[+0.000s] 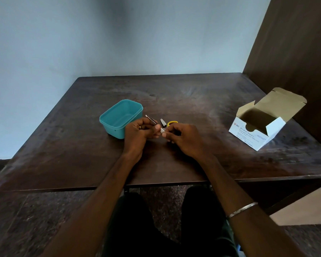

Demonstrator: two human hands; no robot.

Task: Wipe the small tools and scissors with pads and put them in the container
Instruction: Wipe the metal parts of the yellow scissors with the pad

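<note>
A slim metal tool (151,120) is held in the left hand (137,134), its long axis running up and to the left, tip toward the teal container (119,117). A small white pad (162,131) is pinched at its near end by the right hand (183,140). Just beyond, a nail clipper (163,122) and yellow-handled scissors (172,123) are seen on the dark table (202,112). An opened swab box (263,125) stands far right.

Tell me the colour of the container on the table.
Teal; the container shows clearly in the head view.

Left hand (137,133), right hand (182,139) close together, pinching.
</note>
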